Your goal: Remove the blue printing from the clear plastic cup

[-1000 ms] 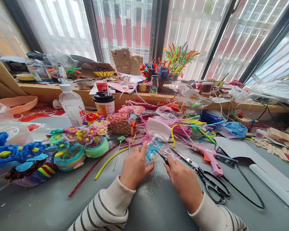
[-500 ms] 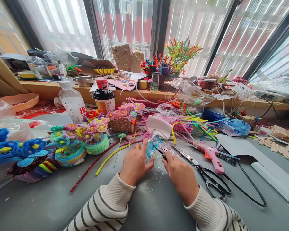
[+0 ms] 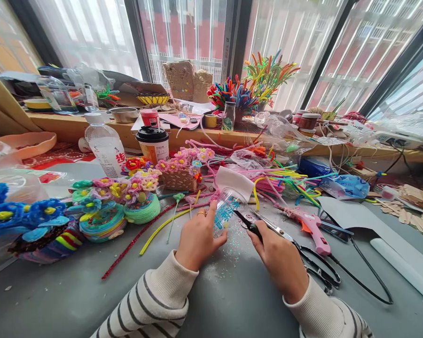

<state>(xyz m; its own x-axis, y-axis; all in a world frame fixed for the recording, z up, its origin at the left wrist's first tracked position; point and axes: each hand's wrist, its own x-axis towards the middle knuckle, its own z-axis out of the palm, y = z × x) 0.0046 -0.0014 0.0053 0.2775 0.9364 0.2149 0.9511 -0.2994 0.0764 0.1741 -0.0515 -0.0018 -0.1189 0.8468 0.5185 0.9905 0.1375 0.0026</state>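
The left hand (image 3: 201, 239) is curled about the near end of a clear plastic cup (image 3: 223, 213), index finger along one side and thumb near its base. The cup is see-through and printed with bold blue lettering; it sits in front of the person at mid-table, its wide rim turned away. The right hand (image 3: 277, 258) has its fingers closed around a black-handled tool (image 3: 252, 226) with a slim pointed end.

Half a second ago that point lay over the lettering; it has since drawn back rightward to the cup's right edge, and whether it touches there cannot be told. The right hand has shifted right along with it, while the left hand and cup have scarcely moved.

Both forearms reach in from the near edge, the right wrist angled inward so the tool points up and left. Glitter (image 3: 229, 256) is scattered between the hands on the grey table (image 3: 232, 305). Farther right lie large scissors (image 3: 278, 229) and a pink glue gun (image 3: 313, 230); a yellow stem (image 3: 158, 233) lies left of the cup, and white paper (image 3: 234, 182) beyond it.
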